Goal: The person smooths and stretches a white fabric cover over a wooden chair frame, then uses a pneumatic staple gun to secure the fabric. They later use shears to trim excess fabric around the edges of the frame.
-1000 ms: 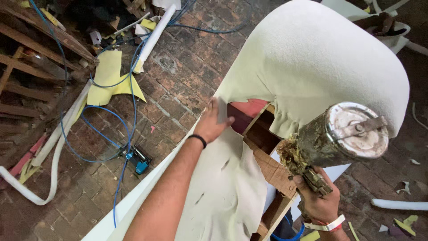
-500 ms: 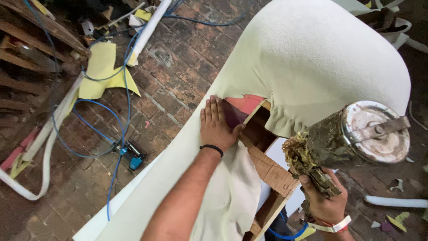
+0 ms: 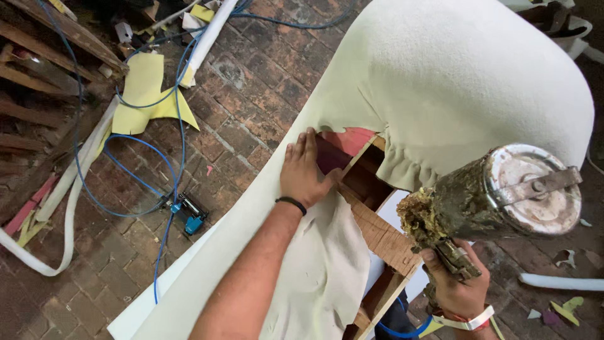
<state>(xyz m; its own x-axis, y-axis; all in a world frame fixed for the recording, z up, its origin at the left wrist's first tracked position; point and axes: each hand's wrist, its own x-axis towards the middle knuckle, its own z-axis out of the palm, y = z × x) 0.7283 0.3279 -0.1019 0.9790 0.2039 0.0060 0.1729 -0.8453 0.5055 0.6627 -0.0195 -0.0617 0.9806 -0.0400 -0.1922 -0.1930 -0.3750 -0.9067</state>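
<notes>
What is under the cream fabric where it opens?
Under the fabric, beside the left hand, a wooden frame and a red patch show. The rest of the frame stays covered.

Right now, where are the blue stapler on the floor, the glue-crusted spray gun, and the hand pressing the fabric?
blue stapler point(image 3: 187, 216): head view, on its blue body.
glue-crusted spray gun point(image 3: 503, 195): head view, on the side of its metal canister.
left hand point(image 3: 306, 170): head view, on the back of the hand.
</notes>
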